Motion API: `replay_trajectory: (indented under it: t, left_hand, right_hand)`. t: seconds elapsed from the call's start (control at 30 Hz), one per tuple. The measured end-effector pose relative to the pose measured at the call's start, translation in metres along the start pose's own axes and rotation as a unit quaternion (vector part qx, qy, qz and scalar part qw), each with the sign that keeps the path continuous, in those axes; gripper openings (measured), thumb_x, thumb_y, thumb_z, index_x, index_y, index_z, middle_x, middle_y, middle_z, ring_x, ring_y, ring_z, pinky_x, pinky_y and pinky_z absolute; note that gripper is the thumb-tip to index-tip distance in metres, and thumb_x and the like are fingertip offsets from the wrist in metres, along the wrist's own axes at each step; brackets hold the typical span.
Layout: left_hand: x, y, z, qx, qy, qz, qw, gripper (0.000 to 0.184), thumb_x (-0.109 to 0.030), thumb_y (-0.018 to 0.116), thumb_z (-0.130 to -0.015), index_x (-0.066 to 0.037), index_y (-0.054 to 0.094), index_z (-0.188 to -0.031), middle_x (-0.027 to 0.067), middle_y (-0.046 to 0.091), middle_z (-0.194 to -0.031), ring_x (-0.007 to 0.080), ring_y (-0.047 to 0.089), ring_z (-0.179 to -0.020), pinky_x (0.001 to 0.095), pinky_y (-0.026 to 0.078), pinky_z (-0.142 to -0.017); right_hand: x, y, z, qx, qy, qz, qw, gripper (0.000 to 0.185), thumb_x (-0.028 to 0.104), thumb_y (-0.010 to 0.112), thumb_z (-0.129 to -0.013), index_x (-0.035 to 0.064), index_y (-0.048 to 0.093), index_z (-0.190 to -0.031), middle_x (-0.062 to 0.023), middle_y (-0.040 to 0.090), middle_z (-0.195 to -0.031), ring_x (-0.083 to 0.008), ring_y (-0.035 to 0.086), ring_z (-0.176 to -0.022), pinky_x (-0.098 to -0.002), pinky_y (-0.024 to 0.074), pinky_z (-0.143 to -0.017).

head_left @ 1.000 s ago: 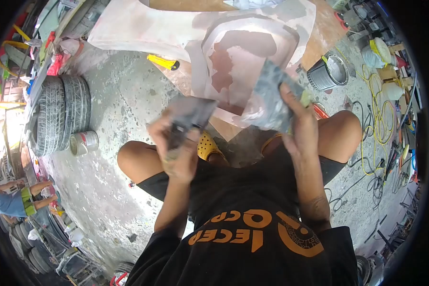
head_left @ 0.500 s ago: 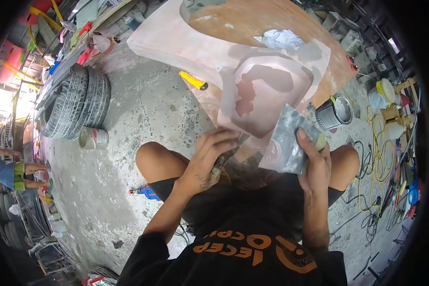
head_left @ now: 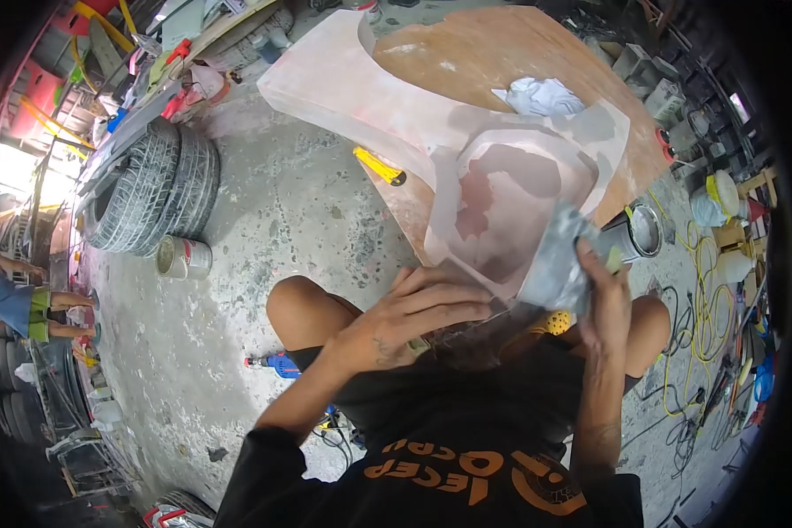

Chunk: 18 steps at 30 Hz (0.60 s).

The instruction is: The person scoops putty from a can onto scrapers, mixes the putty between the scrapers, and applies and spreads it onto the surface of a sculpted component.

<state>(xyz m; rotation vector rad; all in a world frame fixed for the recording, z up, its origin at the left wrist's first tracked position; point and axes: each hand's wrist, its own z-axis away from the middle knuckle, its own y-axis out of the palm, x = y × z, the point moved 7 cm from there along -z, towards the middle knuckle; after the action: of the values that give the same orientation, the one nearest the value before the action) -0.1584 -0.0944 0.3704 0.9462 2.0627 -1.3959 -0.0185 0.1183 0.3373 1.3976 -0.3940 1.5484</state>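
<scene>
By the floor's left edge I see one co-worker [head_left: 13,304] in a blue top and green shorts. Next come two tyres [head_left: 198,180], their grooved rubber dulled with pale dust, set against each other on the rough, speckled floor [head_left: 273,211]. Just beside them is a small round can [head_left: 185,258]. Nearer me is a blue tool [head_left: 282,364], partly hidden by my leg.

A yellow cutter [head_left: 378,165] lies at the left corner of a brown board [head_left: 502,48]. On that board rests the body panel [head_left: 370,84], matte off-white with grey and reddish patches, a curved cut-out along its far edge and a rounded recess in its broad end. Its long axis slants from far left to near right, the narrow arm pointing away and left.

My left hand [head_left: 405,317] reaches toward the board's near corner, fingers stretched and close together; I cannot tell whether it holds anything. A crumpled white cloth [head_left: 541,97] lies toward the board's right side. The grey plate [head_left: 554,268], flat, smeared and blurred, is by the panel's near end, its long axis running away from me, leaning slightly right. My right hand [head_left: 609,295] clamps it, thumb on top. Further right stands a round pail [head_left: 620,239].

I count one panel, one plate, one cutter, one cloth.
</scene>
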Motion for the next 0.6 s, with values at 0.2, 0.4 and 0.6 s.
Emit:
replay_trajectory:
  t: [0.2, 0.4, 0.6]
  left_hand:
    - [0.003, 0.026, -0.008, -0.085, 0.085, -0.045, 0.992, 0.051, -0.009, 0.064, -0.081, -0.015, 0.062, -0.131, 0.0040, 0.051, -0.146, 0.0284, 0.044, -0.133, 0.0444, 0.037, -0.100]
    - [0.055, -0.011, 0.009, -0.052, -0.025, -0.088, 0.994, 0.053, -0.043, 0.052, -0.092, -0.006, 0.064, -0.127, 0.0109, 0.058, -0.136, 0.0336, 0.049, -0.128, 0.0462, 0.036, -0.105]
    - [0.028, -0.053, -0.027, -0.071, -0.013, -0.127, 0.989, 0.039, -0.021, 0.055, -0.089, -0.002, 0.067, -0.121, 0.0123, 0.063, -0.130, 0.0338, 0.054, -0.122, 0.0442, 0.040, -0.104]
  right_hand:
    - [-0.024, 0.028, 0.022, 0.036, 0.047, -0.055, 0.997, 0.030, 0.012, 0.071, -0.092, -0.0024, 0.063, -0.116, -0.0085, 0.070, -0.105, -0.0162, 0.068, -0.092, -0.0300, 0.0538, -0.083]
    - [-0.020, 0.026, 0.009, 0.034, 0.050, -0.071, 0.996, 0.028, 0.011, 0.070, -0.092, -0.0016, 0.064, -0.116, -0.0082, 0.070, -0.105, -0.0166, 0.069, -0.092, -0.0303, 0.0557, -0.082]
    - [-0.027, 0.041, -0.030, 0.076, 0.075, -0.058, 0.993, 0.033, 0.013, 0.074, -0.089, -0.0033, 0.063, -0.116, -0.0093, 0.069, -0.109, -0.0168, 0.066, -0.100, -0.0303, 0.0520, -0.090]
